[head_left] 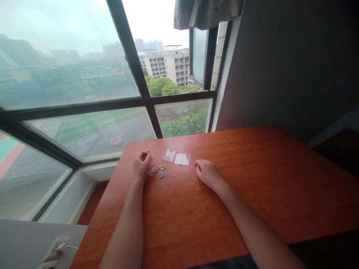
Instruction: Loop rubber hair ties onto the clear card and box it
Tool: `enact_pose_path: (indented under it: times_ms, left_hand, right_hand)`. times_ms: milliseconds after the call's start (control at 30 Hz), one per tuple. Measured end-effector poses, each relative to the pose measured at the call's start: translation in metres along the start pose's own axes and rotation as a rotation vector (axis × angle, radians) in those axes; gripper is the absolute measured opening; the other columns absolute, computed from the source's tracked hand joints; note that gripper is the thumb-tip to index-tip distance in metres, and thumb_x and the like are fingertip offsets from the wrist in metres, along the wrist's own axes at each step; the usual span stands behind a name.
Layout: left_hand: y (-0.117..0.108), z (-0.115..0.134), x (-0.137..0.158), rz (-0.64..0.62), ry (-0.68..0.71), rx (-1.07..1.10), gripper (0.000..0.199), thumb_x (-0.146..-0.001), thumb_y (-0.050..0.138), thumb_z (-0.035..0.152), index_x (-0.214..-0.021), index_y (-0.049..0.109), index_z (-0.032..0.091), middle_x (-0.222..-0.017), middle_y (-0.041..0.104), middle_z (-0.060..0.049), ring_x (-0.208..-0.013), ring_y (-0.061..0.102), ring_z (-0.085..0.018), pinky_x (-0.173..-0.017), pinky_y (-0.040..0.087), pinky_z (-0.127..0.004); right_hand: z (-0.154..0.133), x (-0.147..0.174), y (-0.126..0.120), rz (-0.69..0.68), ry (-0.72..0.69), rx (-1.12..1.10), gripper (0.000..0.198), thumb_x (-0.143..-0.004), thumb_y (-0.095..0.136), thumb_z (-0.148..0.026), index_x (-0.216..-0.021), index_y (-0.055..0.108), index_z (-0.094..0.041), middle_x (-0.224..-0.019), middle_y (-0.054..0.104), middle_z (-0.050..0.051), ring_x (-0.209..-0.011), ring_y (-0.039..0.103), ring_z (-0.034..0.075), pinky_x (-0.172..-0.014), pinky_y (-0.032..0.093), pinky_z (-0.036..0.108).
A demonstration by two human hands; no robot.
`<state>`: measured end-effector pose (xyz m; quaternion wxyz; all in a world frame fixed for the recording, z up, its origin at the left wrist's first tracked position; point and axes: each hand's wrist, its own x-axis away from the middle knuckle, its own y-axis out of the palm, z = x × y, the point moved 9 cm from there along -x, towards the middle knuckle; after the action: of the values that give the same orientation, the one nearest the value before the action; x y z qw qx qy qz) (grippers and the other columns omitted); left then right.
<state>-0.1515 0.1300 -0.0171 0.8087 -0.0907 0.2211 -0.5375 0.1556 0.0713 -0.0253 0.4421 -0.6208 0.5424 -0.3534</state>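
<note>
My left hand rests on the table's left part with thumb and fingers pinched together. What they may hold is too small to make out. Right beside it lies a loose pile of small coloured rings, which look like elastic hair ties in grey, yellow and purplish tones. Behind the pile is a clear plastic box. A flat, clear, whitish lid or panel lies at its right side. My right hand lies on the tabletop to the right of these, fingers curled in, apart from the rings and the box.
The reddish-brown wooden table stretches far to the right. Large windows with dark frames stand along its back and left, one pane open. A grey curtain hangs above. At lower left, a plug sits in a wall socket.
</note>
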Motion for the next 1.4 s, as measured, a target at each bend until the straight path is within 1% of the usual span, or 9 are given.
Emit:
enact_pose_path:
  times_ms: [133, 267, 400, 567, 833, 1000, 1133, 1300, 1400]
  left_hand:
    - [0.035, 0.007, 0.007, -0.126, 0.067, 0.023, 0.027, -0.076, 0.058, 0.039, -0.090, 0.060, 0.015, -0.115, 0.063, -0.012, -0.101, 0.063, -0.021, -0.093, 0.049, -0.035]
    - [0.062, 0.023, 0.018, -0.220, 0.180, -0.115, 0.025, -0.080, 0.054, 0.032, -0.098, 0.060, 0.017, -0.118, 0.061, -0.012, -0.108, 0.060, -0.023, -0.096, 0.046, -0.039]
    - [0.076, 0.041, 0.031, -0.256, 0.269, -0.212, 0.016, -0.081, 0.052, 0.026, -0.091, 0.061, 0.017, -0.121, 0.058, -0.014, -0.120, 0.052, -0.025, -0.101, 0.042, -0.041]
    - [0.093, 0.053, 0.048, -0.288, 0.243, -0.197, 0.012, -0.078, 0.054, 0.020, -0.089, 0.060, 0.017, -0.127, 0.053, -0.014, -0.129, 0.045, -0.026, -0.107, 0.036, -0.040]
    - [0.125, 0.075, 0.081, -0.413, 0.217, -0.109, 0.021, -0.079, 0.055, 0.018, -0.099, 0.059, 0.017, -0.129, 0.051, -0.013, -0.132, 0.042, -0.023, -0.109, 0.034, -0.036]
    - [0.133, 0.077, 0.090, -0.470, 0.182, -0.032, 0.023, -0.078, 0.056, 0.018, -0.100, 0.060, 0.017, -0.129, 0.051, -0.012, -0.124, 0.049, -0.023, -0.102, 0.041, -0.035]
    - [0.132, 0.069, 0.084, -0.554, 0.174, 0.040, 0.020, -0.080, 0.055, 0.024, -0.098, 0.060, 0.015, -0.114, 0.059, -0.012, -0.098, 0.062, -0.019, -0.086, 0.050, -0.030]
    - [0.099, 0.067, 0.064, -0.503, 0.224, -0.349, 0.026, -0.082, 0.053, 0.030, -0.103, 0.061, 0.016, -0.094, 0.067, -0.008, -0.082, 0.062, -0.019, -0.073, 0.048, -0.029]
    - [0.087, 0.070, 0.066, -0.679, 0.207, -0.574, 0.024, -0.083, 0.052, 0.035, -0.095, 0.066, 0.020, -0.082, 0.068, -0.005, -0.071, 0.061, -0.018, -0.065, 0.043, -0.027]
  right_hand:
    - [-0.003, 0.001, -0.003, 0.062, -0.019, 0.028, 0.025, -0.093, 0.041, -0.024, -0.106, 0.063, -0.023, -0.105, 0.063, 0.007, -0.102, 0.053, 0.020, -0.080, 0.039, 0.028]
    - [-0.011, 0.002, -0.005, 0.085, -0.094, 0.042, 0.035, -0.091, 0.046, -0.027, -0.125, 0.056, -0.025, -0.112, 0.059, 0.008, -0.105, 0.048, 0.023, -0.089, 0.038, 0.031]
    - [-0.019, 0.004, -0.003, 0.078, -0.168, 0.029, 0.044, -0.090, 0.049, -0.031, -0.133, 0.050, -0.028, -0.121, 0.055, 0.008, -0.109, 0.045, 0.024, -0.093, 0.035, 0.034]
    - [-0.016, 0.003, -0.004, 0.107, -0.150, 0.028, 0.030, -0.092, 0.047, -0.035, -0.116, 0.062, -0.025, -0.117, 0.055, 0.009, -0.107, 0.045, 0.023, -0.093, 0.035, 0.033]
    - [0.033, -0.003, -0.018, 0.159, 0.149, 0.106, 0.020, -0.091, 0.047, -0.031, -0.092, 0.064, -0.020, -0.099, 0.058, 0.010, -0.098, 0.049, 0.023, -0.081, 0.038, 0.031]
    - [0.054, -0.002, -0.021, 0.090, 0.297, 0.145, 0.017, -0.090, 0.048, -0.030, -0.093, 0.061, -0.020, -0.103, 0.061, 0.011, -0.100, 0.054, 0.024, -0.077, 0.040, 0.031]
    - [0.063, -0.001, -0.022, 0.052, 0.391, 0.141, 0.024, -0.089, 0.046, -0.028, -0.109, 0.057, -0.021, -0.105, 0.065, 0.010, -0.096, 0.061, 0.024, -0.073, 0.042, 0.032]
    - [0.065, -0.001, -0.023, 0.017, 0.391, 0.137, 0.034, -0.088, 0.042, -0.022, -0.118, 0.057, -0.024, -0.108, 0.067, 0.009, -0.098, 0.063, 0.025, -0.073, 0.044, 0.031]
    - [0.072, 0.000, -0.026, 0.007, 0.439, 0.135, 0.035, -0.087, 0.043, -0.023, -0.118, 0.059, -0.026, -0.105, 0.069, 0.009, -0.096, 0.065, 0.026, -0.072, 0.044, 0.031]
